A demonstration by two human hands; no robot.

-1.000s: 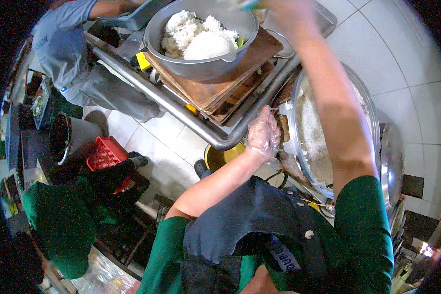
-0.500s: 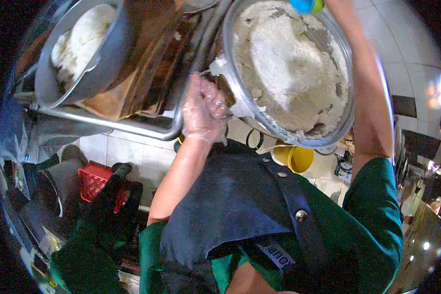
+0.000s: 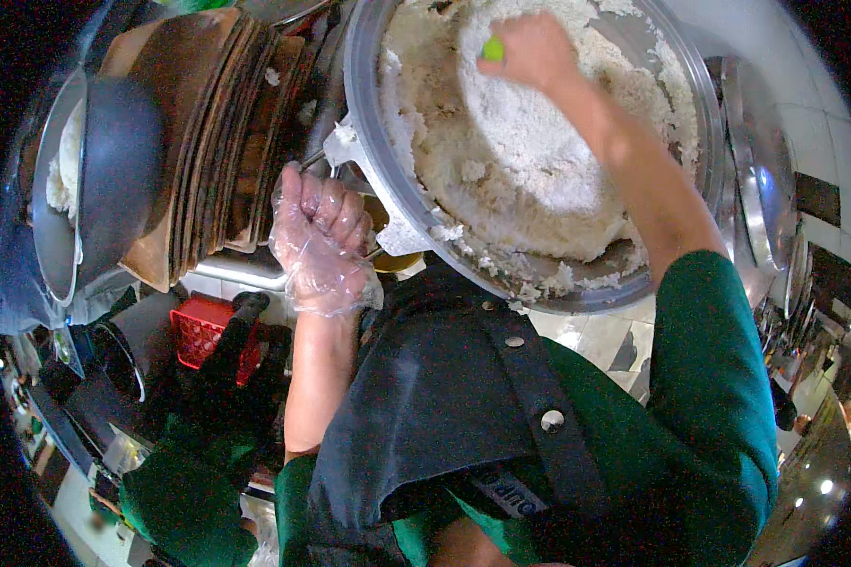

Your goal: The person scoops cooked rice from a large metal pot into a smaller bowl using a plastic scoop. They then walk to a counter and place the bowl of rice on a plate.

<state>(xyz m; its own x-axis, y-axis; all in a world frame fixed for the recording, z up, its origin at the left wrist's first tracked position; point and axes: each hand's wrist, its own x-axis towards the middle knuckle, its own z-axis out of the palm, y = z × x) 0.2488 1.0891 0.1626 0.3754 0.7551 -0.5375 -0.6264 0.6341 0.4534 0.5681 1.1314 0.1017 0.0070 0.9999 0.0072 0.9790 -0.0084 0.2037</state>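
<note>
A large round metal pot (image 3: 361, 90) holds a broad mass of white, crumbly cooked rice (image 3: 529, 142), with lumps stuck along its rim. My left hand (image 3: 321, 227), in a clear plastic glove, has its fingers curled round the wire handle (image 3: 314, 159) on the pot's left side. Over the rice is my right hand (image 3: 534, 52), bare and slightly blurred, closed on a tool with a bright green handle end (image 3: 493, 49). The rest of that tool is hidden by the hand.
At left, a grey pot (image 3: 113, 180) with white rice leans beside a stack of brown boards (image 3: 199, 123). A metal rail (image 3: 236, 276) runs below them. Lower left are a red crate (image 3: 199, 331) and another person's green sleeve (image 3: 184, 501). Metal lids (image 3: 756, 180) stand at right.
My right hand has come from the pot's far right rim down over the rice with the green-ended tool. The large pot and my left hand appear farther left in view.
</note>
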